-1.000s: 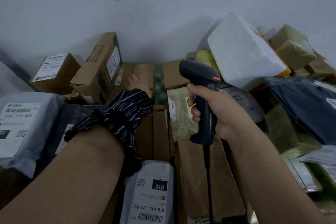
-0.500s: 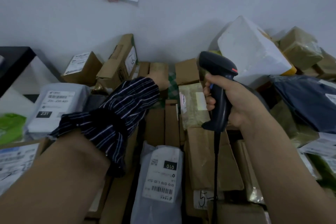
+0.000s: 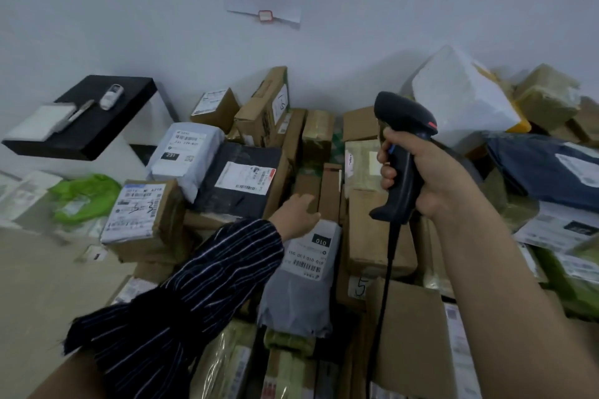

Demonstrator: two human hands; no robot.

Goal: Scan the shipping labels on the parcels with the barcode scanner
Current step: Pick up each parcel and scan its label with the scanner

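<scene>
My right hand grips the handle of a black corded barcode scanner, held upright above the pile with its head pointing left. My left hand, in a striped sleeve, reaches over the top edge of a grey mailer bag whose white label reads 010; its fingers are blurred and I cannot tell whether they hold the bag. A black parcel with a white label lies just left of that hand. Brown cartons fill the middle.
Parcels are heaped against a white wall. A white foam box and a dark blue bag sit at the right. At the left are a grey 231 bag, a labelled carton, a green bag and a black shelf.
My left hand has pulled back from the far cartons toward me and now hovers at the grey 010 bag. The view has swung left and up; the scanner stays held in my right hand.
</scene>
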